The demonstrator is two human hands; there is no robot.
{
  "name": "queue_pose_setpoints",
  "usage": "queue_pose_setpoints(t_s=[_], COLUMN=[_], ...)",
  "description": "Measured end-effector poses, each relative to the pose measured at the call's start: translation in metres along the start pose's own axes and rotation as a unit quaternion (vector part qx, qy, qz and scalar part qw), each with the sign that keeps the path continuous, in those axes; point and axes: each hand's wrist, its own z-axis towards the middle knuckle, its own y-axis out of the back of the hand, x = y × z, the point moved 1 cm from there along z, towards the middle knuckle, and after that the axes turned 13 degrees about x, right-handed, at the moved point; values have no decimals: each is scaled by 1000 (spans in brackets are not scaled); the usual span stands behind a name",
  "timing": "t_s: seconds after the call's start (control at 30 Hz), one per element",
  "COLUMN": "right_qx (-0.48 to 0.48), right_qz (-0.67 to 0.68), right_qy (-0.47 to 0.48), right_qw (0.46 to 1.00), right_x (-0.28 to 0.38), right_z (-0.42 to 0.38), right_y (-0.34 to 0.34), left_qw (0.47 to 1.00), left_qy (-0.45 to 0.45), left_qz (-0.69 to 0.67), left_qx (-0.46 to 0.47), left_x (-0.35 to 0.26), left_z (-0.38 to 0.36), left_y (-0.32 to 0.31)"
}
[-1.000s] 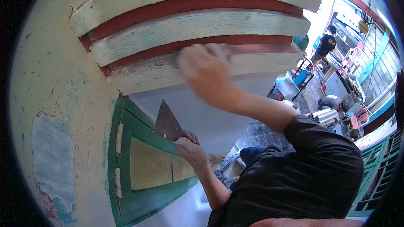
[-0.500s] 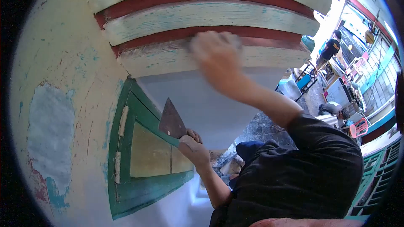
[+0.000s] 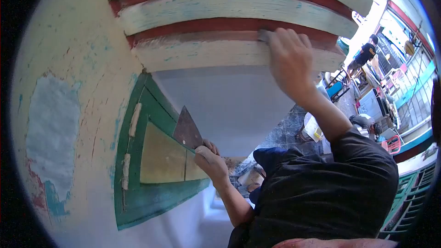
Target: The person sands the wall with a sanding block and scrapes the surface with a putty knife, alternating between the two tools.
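Observation:
My right hand is raised to a ledge, its fingers closed round a small grey sanding pad. The pad presses on the edge where the lowest cream board meets a red strip; most of it is hidden under the fingers. Lower and to the left, my left hand grips a putty knife with a dull triangular blade pointing up. That blade stands in front of a green wooden shutter with yellowish panes. White dust coats the left thumb.
A cream wall with chipped paint and a grey patch stands at the left. More cream boards and red strips run overhead. At the far right, a person stands among chairs and clutter on a dark tiled floor.
My right hand has moved right along the ledge with the sanding pad, and its blur has gone. The left hand still holds the putty knife in much the same place. The view has shifted slightly.

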Motion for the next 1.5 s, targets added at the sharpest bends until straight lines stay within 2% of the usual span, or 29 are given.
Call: queue_pose_setpoints(t_s=[0.13,0.2,0.27,0.33,0.4,0.53,0.63,0.77,0.83,0.9,0.93,1.0,1.07,1.13,1.2,1.33,1.5], right_qx=[-68,4,-5,-16,-58,-39,-33,-89,-15,-19,-27,-32,-39,-8,-13,-35,-46], right_qz=[56,81,83,86,94,78,56,133,173,163,155,157,162,83,100,104,117], right_qy=[59,89,96,103,106,54,30,68,99,124,148,134,128,89,105,137,144], right_qw=[994,993,992,991,988,995,997,985,980,979,976,978,978,992,989,985,982], right_x=[88,132,143,133,97,32,54,143,182,179,178,143,122,121,147,196,167], right_z=[57,86,95,91,67,26,36,89,116,118,119,101,87,81,96,131,113], right_y=[-20,-21,-24,-25,-21,-7,-11,-36,-32,-32,-31,-29,-22,-15,-21,-25,-21], left_qw=[999,1000,999,997,998,999,1000,999,999,987,988,999,999,999,1000,999,999], left_qy=[-29,-16,-12,-9,-7,-16,-2,-11,-19,9,9,-13,-10,-9,-12,-20,-19], left_qz=[-14,-9,-40,-69,-69,-25,-8,0,-4,-56,-55,2,-1,-10,2,8,19], left_qx=[-1,1,18,36,-3,32,12,-37,-47,-149,-147,-34,-34,-38,-17,-31,-25], left_x=[1,6,18,19,16,17,8,-6,-6,-5,-5,-6,-4,-1,-1,-12,-7], left_z=[-8,-10,-5,-3,-1,-8,-18,-25,-24,-21,-22,-23,-29,-28,-33,-34,-35], left_y=[-4,-10,-12,-19,-23,5,14,10,2,-9,-9,-1,9,13,21,14,17])
